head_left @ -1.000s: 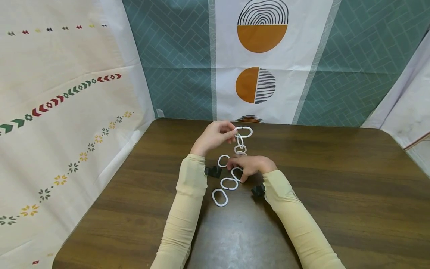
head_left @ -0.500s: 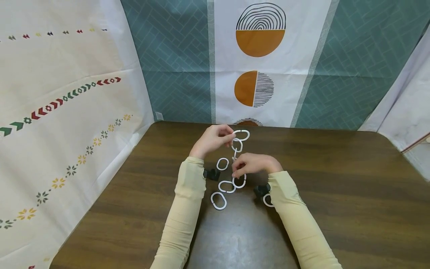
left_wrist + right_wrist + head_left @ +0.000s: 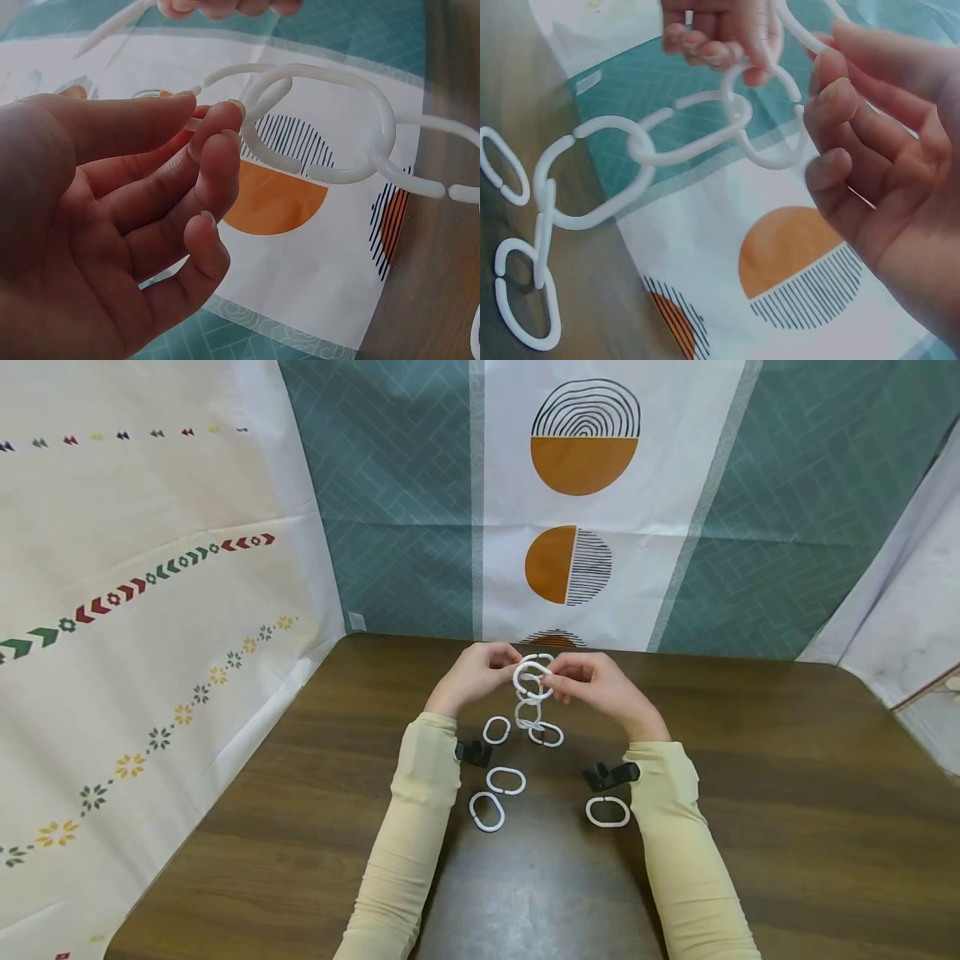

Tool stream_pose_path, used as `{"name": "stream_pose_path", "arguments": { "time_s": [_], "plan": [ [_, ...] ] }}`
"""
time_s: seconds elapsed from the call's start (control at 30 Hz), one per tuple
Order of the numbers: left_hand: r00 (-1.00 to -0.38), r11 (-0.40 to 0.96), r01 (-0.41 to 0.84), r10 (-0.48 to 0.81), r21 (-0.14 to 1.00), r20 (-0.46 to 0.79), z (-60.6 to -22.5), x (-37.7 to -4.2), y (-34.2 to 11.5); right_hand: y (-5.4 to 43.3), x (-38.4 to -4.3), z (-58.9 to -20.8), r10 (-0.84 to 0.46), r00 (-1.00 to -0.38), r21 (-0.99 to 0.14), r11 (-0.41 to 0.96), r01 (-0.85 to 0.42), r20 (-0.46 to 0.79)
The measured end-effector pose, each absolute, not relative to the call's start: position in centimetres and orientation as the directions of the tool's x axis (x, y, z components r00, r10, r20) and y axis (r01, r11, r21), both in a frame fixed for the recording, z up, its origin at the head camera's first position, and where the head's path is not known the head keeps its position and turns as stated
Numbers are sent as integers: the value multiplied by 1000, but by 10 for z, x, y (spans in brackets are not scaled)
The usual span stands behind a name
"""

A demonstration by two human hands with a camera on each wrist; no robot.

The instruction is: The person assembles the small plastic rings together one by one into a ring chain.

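Single link (image 3: 517, 680): raised since earlier frame, pinched by right grip (image 3: 607, 689).
Chain (image 3: 694, 151): upper end is pinched by left grip (image 3: 480, 672).
Tabletop (image 3: 750, 793): four loose links (image 3: 607, 825) are carried.

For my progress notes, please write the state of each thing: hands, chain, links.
Left hand: holds up the chain.
Right hand: pinches one white link.
Chain: several links joined, one end raised.
White link: raised; whether hooked on, unclear.
Four loose links: on the table, unhooked.
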State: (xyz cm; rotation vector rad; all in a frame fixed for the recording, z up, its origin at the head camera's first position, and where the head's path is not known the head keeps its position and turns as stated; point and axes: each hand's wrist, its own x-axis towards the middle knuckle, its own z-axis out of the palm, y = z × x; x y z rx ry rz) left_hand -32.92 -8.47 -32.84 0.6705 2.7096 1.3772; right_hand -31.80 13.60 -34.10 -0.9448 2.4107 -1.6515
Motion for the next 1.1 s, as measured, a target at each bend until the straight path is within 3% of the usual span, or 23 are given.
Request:
{"name": "stream_pose_path", "arguments": {
  "time_s": [0.23, 0.43, 1.1],
  "plan": [
    [-894, 484, 376, 414, 791, 172, -338, -328, -83, 144, -320, -348, -374, -883, -928, 123, -351, 284],
    [-888, 471, 375, 431, 798, 163, -338, -328, -81, 146, -321, -352, -333, -900, -938, 102, -331, 282],
    [-875, 472, 380, 461, 796, 145, -329, -327, -75, 146, -326, -347, -411, -871, -907, 196, -372, 268]
  ]
}}
